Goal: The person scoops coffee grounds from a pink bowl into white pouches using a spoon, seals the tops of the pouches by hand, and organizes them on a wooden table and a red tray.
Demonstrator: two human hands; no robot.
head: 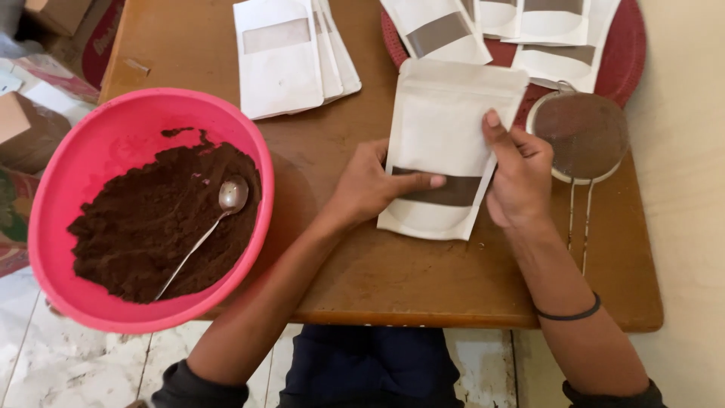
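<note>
Pouch position: I see one white window pouch (442,136) at frame centre, on the wooden table (362,264); long axis runs top to bottom, slightly tilted.
Left hand (374,185): clamped on the pouch's lower left edge, thumb across the window.
Right hand (517,177): gripping the right edge; both equally near.
Count: one pink bowl (57,189) of brown powder (143,227), left; one spoon (226,200); one sieve (585,136), right; several spare pouches (283,64) above.

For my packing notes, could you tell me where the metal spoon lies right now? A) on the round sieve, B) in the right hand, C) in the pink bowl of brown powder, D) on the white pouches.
C: the spoon rests on the brown powder inside the pink bowl.
</note>
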